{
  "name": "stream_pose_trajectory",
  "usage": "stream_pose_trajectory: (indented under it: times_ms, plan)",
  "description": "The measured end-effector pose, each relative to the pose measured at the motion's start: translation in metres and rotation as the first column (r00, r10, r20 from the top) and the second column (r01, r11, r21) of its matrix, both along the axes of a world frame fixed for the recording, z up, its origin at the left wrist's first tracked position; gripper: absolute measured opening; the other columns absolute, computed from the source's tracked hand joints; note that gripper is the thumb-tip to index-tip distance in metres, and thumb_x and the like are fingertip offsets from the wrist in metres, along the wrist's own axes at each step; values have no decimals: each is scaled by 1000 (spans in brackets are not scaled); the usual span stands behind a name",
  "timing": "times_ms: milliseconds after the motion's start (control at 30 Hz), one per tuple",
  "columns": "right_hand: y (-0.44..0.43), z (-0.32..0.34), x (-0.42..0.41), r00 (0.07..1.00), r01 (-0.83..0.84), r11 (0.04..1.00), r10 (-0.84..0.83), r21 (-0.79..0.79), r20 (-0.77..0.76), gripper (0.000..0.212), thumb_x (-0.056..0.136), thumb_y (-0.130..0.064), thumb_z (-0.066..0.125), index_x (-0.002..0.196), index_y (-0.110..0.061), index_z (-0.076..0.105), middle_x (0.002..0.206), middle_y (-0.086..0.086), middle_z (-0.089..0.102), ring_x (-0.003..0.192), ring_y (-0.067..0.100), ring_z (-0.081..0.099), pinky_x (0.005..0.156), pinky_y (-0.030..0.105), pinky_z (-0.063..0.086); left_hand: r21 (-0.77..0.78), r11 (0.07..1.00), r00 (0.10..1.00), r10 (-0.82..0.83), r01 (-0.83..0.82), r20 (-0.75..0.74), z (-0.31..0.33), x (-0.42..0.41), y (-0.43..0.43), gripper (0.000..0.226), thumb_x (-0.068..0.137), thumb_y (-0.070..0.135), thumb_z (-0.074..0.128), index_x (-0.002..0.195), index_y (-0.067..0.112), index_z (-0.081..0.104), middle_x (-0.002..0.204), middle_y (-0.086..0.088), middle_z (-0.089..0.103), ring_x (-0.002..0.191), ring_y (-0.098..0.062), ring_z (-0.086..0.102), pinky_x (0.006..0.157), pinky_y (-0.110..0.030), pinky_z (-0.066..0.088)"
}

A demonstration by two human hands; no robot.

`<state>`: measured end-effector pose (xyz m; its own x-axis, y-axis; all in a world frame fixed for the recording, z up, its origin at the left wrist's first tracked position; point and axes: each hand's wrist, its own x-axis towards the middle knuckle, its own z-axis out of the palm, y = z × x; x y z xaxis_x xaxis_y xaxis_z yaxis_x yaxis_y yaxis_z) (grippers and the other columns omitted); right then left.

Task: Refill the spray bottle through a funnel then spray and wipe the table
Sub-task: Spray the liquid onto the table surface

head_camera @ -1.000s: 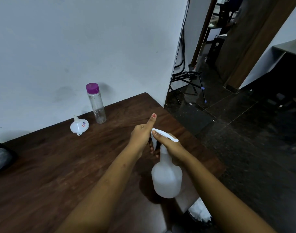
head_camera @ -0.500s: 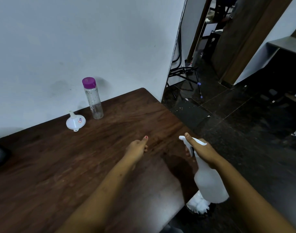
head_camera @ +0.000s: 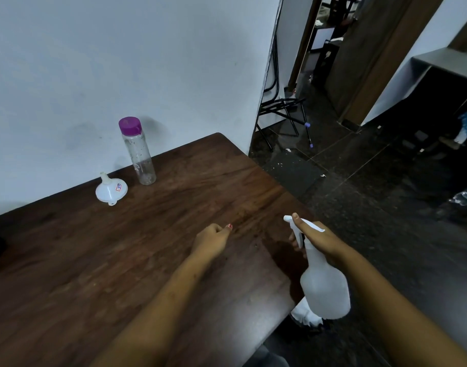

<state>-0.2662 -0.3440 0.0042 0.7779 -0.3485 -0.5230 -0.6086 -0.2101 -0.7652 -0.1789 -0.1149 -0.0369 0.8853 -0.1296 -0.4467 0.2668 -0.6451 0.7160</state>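
A person's right hand (head_camera: 318, 238) grips the white spray bottle (head_camera: 325, 292) by its neck. The index finger lies along the top of the spray head and the other fingers curl round below the trigger. The bottle hangs in the air just off the edge of the dark wooden table (head_camera: 68, 260), at about 4 o'clock from the table's middle, with its nozzle pointing back over the wood toward 10 o'clock. The left hand (head_camera: 211, 239) hovers over the tabletop near 5 o'clock, fingers curled in on nothing and thumb thrust forward. The white funnel (head_camera: 111, 190) sits spout-up on the table at 10 o'clock, just beside a clear water bottle (head_camera: 138, 152) with a purple cap at 11 o'clock, which looks nearly empty. With the spray head seated and the funnel set aside, the refill appears finished and the spraying step appears to be in hand, though the liquid level inside the cloudy bottle cannot be read. The next move likely calls for bringing the nozzle over the wood and squeezing the trigger, then wiping. No cloth can be clearly made out, only a half-hidden white shape (head_camera: 303, 315) below the table edge.
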Motion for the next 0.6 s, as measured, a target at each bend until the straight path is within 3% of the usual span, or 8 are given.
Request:
stream_pose_trajectory:
  times_ms: [100, 200, 300, 367, 467, 533, 600]
  plan:
    - [0, -2, 1, 995, -99, 980, 98, -171, -16, 59, 87, -65, 38, 121, -24, 63, 104, 5, 67, 87, 14, 61, 69, 23, 47, 6, 1000, 1000, 6, -6, -2, 0, -2, 1, 36, 92, 46, 49, 92, 13, 65, 98, -7, 64, 98, -25, 57, 80, -30, 44]
    - [-2, -4, 3, 992, -123, 956, 117, -265, -39, 53, 88, -66, 37, 114, -30, 66, 108, 9, 68, 79, 10, 58, 65, 22, 42, 12, 1000, 1000, 3, -3, -3, -1, -3, 3, 34, 92, 45, 49, 90, 14, 64, 100, -9, 65, 99, -27, 58, 80, -31, 44]
    - [-4, -3, 1, 986, -166, 958, 157, -232, -57, 55, 85, -71, 35, 120, -39, 61, 126, 5, 61, 95, 12, 57, 82, 28, 47, 20, 1000, 1000, -5, 5, -7, -1, -4, 3, 33, 93, 44, 48, 88, 15, 63, 101, -10, 65, 100, -27, 58, 80, -31, 44]
    - [-3, 4, 1, 983, -184, 961, 174, -208, -65, 67, 76, -76, 34, 119, -33, 63, 116, 4, 65, 98, 15, 60, 85, 31, 49, 21, 1000, 1000, -20, 20, -13, -1, -4, 2, 32, 93, 44, 48, 87, 16, 61, 102, -10, 65, 100, -27, 58, 75, -30, 41]
    - [-1, 9, 2, 981, -193, 954, 180, -229, -77, 82, 69, -77, 34, 106, -12, 69, 88, 7, 70, 89, 20, 66, 72, 25, 49, 18, 999, 999, -39, 39, -18, -1, -4, 1, 31, 93, 44, 47, 84, 17, 59, 105, -11, 66, 100, -26, 58, 71, -28, 36]
    - [1, 7, 4, 980, -196, 957, 185, -214, -71, 81, 75, -74, 33, 107, -8, 68, 94, 8, 70, 95, 22, 65, 73, 22, 46, 18, 998, 998, -52, 52, -28, 0, -4, 0, 33, 94, 44, 46, 91, 15, 62, 107, -10, 65, 103, -26, 57, 76, -28, 40]
    - [5, 8, 4, 979, -198, 963, 187, -181, -77, 79, 83, -67, 33, 121, -3, 61, 114, 12, 65, 103, 22, 60, 82, 24, 43, 14, 998, 997, -68, 69, -40, -1, -5, 1, 33, 94, 46, 46, 92, 16, 61, 108, -10, 65, 103, -25, 57, 77, -27, 40]
